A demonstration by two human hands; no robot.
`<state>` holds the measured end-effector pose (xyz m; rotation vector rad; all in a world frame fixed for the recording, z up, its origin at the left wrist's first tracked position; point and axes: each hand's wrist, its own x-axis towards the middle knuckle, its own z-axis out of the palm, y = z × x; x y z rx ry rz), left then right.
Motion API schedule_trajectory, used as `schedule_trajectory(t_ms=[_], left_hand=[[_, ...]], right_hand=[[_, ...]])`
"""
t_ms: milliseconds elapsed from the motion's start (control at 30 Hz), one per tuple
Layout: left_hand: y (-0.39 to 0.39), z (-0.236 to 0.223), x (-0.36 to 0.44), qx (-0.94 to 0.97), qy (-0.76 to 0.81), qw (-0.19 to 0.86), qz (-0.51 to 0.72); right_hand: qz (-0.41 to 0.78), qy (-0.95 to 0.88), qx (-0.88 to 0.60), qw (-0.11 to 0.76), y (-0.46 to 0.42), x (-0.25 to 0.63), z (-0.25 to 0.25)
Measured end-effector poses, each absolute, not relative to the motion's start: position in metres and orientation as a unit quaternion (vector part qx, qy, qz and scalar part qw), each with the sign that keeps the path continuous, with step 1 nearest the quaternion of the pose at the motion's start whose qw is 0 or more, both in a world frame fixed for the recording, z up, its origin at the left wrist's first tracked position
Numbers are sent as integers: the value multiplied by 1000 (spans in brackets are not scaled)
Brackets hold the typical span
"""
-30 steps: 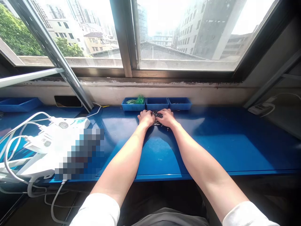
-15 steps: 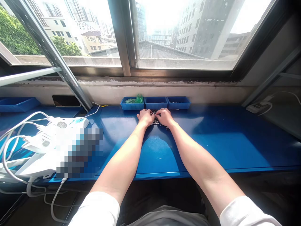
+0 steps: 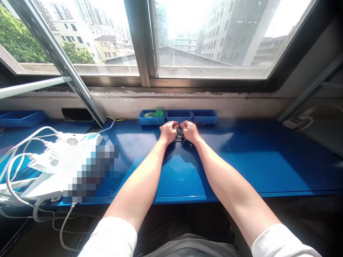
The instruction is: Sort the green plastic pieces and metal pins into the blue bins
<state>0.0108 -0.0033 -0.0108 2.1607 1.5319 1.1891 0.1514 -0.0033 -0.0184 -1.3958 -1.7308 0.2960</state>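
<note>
A pile of small dark metal screws (image 3: 179,135) lies on the blue tabletop between my two hands, straight in front of me. My left hand (image 3: 168,131) is at the pile's left side, its fingers bent and pressed together at the far edge. Opposite it, my right hand (image 3: 190,131) curls its fingers in the same way at the right side. What the fingertips of either hand hold is too small to make out. One loose screw (image 3: 190,145) lies apart, just below my right hand.
Three blue bins stand behind my hands: the left bin (image 3: 152,121) has a green plastic bag (image 3: 159,112), the middle bin (image 3: 178,119) and right bin (image 3: 204,120) stand beside it. Power strips with cables (image 3: 53,157) and a pixelated object (image 3: 92,173) occupy the left. A metal post (image 3: 66,73) rises there.
My hands have moved slightly apart and a little away from me, leaving more of the screw pile showing between them. The loose screw below my right hand shows more clearly.
</note>
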Motion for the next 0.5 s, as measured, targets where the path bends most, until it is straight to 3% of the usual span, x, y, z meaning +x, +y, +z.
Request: schedule_trajectory(t_ms=[200, 500], left_hand=[[-4, -8, 9, 735, 527, 126, 407], [-4, -6, 5, 714, 569, 124, 389]], right_hand=[[148, -680, -560, 449, -4, 154, -17], [280, -629, -472, 551, -9, 152, -9]])
